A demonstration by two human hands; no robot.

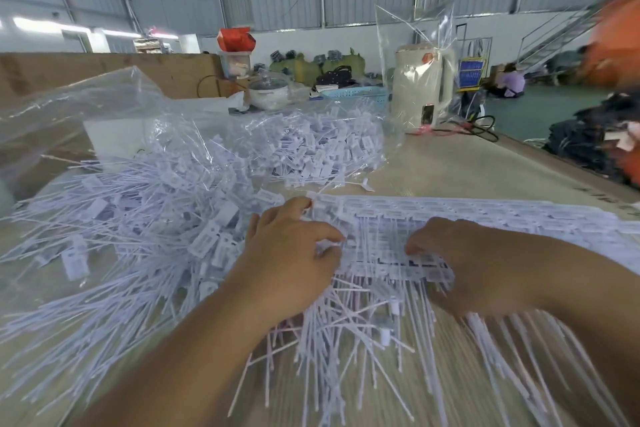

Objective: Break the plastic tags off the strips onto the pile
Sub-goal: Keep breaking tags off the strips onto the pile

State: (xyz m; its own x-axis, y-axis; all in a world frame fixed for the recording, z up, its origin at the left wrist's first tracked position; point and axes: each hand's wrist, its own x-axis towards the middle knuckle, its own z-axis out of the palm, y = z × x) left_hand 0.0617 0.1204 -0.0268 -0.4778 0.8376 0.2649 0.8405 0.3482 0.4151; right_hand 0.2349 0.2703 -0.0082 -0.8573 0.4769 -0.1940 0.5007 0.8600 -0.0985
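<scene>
A stack of white plastic tag strips (pixel 485 215) lies across the table in front of me, reaching away to the right. Its thin tails fan out toward the near edge. My left hand (pixel 291 253) grips the left end of the stack, fingers curled over the tags there. My right hand (pixel 478 260) is curled over the strips a little further right, fingertips pressed into the rows. A big pile of loose white tags (pixel 145 218) spreads to the left of my left hand, partly on clear plastic sheeting.
A clear bag of loose tags (pixel 311 142) sits behind the pile. Further back stand a cream kettle in plastic wrap (pixel 422 87), a small pot (pixel 268 92), a blue basket (pixel 356 94) and a cardboard wall (pixel 104 69). A person sits on the floor far right.
</scene>
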